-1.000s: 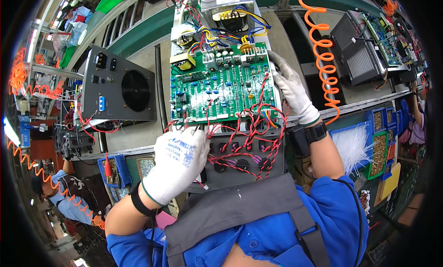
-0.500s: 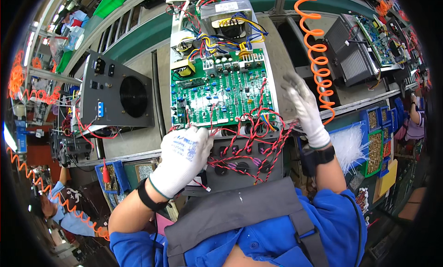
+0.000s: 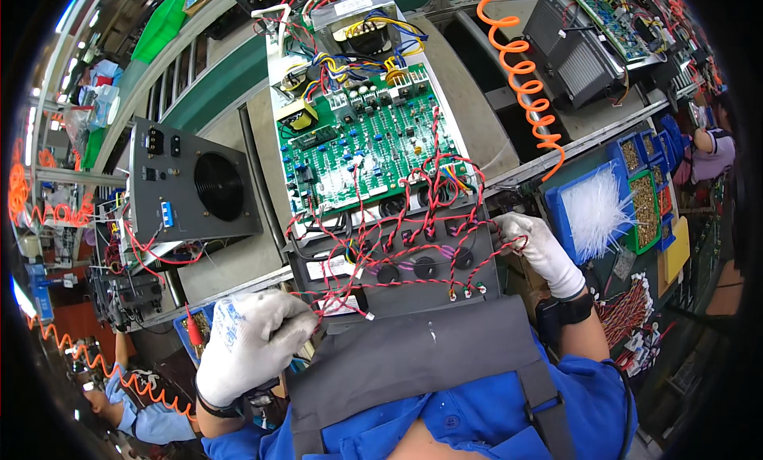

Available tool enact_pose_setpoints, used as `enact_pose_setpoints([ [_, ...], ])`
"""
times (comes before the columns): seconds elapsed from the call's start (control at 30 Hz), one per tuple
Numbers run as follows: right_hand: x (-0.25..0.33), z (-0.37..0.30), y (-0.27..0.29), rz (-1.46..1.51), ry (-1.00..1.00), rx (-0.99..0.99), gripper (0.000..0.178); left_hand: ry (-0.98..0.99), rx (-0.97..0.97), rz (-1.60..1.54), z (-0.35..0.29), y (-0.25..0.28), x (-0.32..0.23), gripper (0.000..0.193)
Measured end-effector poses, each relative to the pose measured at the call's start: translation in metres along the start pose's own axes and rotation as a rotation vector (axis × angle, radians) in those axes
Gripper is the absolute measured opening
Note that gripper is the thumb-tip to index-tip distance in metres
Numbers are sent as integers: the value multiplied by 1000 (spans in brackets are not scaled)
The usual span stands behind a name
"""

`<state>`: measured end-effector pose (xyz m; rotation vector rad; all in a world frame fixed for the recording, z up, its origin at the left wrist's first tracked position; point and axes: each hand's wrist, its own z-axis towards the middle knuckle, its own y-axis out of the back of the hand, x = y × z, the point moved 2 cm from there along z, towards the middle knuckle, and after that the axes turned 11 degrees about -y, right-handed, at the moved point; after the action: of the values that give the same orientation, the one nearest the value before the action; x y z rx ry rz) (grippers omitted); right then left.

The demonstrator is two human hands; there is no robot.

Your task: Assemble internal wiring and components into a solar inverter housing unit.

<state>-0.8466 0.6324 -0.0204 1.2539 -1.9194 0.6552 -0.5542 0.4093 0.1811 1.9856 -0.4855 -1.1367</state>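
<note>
My left hand (image 3: 256, 337), in a white glove, is at the near left of the open dark-grey panel (image 3: 421, 301). Its fingers are curled together, with a twisted red-and-black wire at the fingertips. At the panel's right side, my gloved right hand (image 3: 540, 253) pinches a twisted red-and-black wire (image 3: 517, 241) between thumb and fingers. A green circuit board (image 3: 373, 154) lies beyond the panel, and several more such wires hang from its near edge. Small white connectors (image 3: 481, 289) end some of them. Farther back sit a yellow transformer (image 3: 298, 116) and a larger metal-cased transformer (image 3: 362, 31).
A dark-grey unit with a round fan grille (image 3: 218, 186) stands left; a finned unit (image 3: 576, 50) stands far right. An orange coiled hose (image 3: 524, 86) hangs between. Right are a blue bin of white ties (image 3: 568, 213), screw trays (image 3: 645, 213) and bundled wires (image 3: 624, 309). Other people work nearby.
My left hand has left the board's near edge and moved down and left. My right hand has come down from beside the board and closed on a wire. The wires are spread differently over the panel.
</note>
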Motion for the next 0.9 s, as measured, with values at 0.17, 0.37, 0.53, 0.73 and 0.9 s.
enact_pose_setpoints([
  [0.17,-8,-17,-27,48,-75,121,45,-127,-156,71,6,-7,-1,12],
  [0.37,-23,-35,-64,174,-110,154,38,-213,-208,125,11,-14,6,13],
  [0.53,-18,-54,-70,205,97,91,33,-263,-230,19,20,-17,25,12],
  [0.73,-1,-85,-84,198,-25,-24,35,-353,-272,60,36,-17,43,15],
  [0.9,7,-111,-91,324,-249,-70,28,-524,-193,229,29,-30,34,19],
])
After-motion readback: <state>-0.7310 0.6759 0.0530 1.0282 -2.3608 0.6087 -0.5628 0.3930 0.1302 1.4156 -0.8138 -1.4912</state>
